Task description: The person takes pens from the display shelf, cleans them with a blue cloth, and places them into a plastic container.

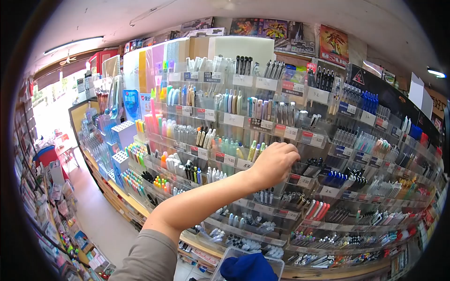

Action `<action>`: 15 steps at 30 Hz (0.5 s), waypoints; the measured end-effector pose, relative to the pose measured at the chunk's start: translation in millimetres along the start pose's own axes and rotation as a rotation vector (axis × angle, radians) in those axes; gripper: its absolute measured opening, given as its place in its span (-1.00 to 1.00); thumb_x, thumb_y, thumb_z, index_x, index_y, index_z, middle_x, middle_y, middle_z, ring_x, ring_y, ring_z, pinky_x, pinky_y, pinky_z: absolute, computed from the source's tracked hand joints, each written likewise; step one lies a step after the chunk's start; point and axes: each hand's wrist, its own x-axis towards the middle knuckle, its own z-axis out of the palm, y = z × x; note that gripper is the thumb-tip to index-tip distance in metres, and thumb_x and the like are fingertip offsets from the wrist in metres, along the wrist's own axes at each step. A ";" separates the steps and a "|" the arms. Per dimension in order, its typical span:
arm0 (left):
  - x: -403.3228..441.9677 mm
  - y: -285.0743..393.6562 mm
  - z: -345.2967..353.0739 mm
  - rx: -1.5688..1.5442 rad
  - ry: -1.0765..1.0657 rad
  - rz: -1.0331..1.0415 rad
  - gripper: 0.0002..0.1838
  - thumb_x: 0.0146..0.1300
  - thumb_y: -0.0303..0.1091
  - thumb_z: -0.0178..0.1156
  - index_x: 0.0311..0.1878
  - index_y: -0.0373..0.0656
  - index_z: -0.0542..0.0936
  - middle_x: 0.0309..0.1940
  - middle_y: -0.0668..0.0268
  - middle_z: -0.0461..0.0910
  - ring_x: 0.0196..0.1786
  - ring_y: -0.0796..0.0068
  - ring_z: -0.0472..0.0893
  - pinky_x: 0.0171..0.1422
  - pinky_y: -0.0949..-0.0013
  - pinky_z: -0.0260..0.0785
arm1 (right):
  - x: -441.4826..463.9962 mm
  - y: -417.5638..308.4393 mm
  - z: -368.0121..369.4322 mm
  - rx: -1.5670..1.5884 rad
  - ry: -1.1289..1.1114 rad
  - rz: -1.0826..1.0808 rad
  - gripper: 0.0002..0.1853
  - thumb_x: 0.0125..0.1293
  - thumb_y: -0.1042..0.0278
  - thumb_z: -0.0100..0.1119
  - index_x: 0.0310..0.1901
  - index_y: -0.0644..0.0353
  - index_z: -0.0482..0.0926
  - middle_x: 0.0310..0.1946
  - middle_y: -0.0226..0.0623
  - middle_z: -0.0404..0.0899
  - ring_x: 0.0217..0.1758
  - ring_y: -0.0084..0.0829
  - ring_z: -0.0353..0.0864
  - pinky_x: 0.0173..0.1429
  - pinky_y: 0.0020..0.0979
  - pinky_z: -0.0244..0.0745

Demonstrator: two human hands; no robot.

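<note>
My left hand (276,162) reaches from the lower left across a tiered clear pen rack (225,119). Its fingers are bent and closed at a compartment in the middle of the rack; whatever they hold, if anything, is hidden behind the hand. Just left of the knuckles stand green and yellow pens (254,149). To the right of the fingers lie black pens (315,162), with blue-capped pens (336,178) a little lower. Red pens (318,210) lean in a tier below the hand. My right hand is out of view.
A clear plastic bin (276,267) with a dark blue cloth (251,268) stands below the rack. Price labels (233,120) line the tiers. On the left, an aisle floor (96,213) runs toward a bright doorway, past shelves of goods. Boxed toys (333,44) sit on top.
</note>
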 end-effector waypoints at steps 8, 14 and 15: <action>5.5 2.8 -6.0 0.016 -0.030 -0.034 -0.93 0.06 -0.47 0.15 -0.36 -0.21 0.52 -0.35 0.24 0.51 -0.22 0.21 0.50 -0.12 0.26 0.28 | -36.4 11.8 71.7 -0.303 -0.010 -0.007 -0.93 -0.01 0.44 0.01 -0.57 0.07 0.35 -0.77 -0.38 0.25 -0.73 -0.39 0.30 -0.62 -0.31 0.13; 32.4 9.6 -8.0 0.174 -0.203 -0.198 -0.87 0.15 -0.37 0.10 -0.39 -0.24 0.52 -0.45 0.11 0.56 -0.29 0.08 0.56 -0.18 0.13 0.35 | -54.1 19.3 119.9 -0.554 0.031 -0.136 -0.93 0.01 0.45 0.00 -0.54 0.05 0.35 -0.76 -0.42 0.23 -0.72 -0.45 0.27 -0.60 -0.32 0.12; 38.8 13.5 -11.4 0.229 -0.288 -0.245 -0.86 0.15 -0.36 0.10 -0.38 -0.25 0.52 -0.47 0.09 0.57 -0.32 0.06 0.57 -0.21 0.11 0.37 | -52.0 17.9 116.5 -0.695 0.021 -0.178 -0.93 0.02 0.44 -0.01 -0.54 0.05 0.35 -0.75 -0.42 0.24 -0.71 -0.46 0.27 -0.58 -0.32 0.13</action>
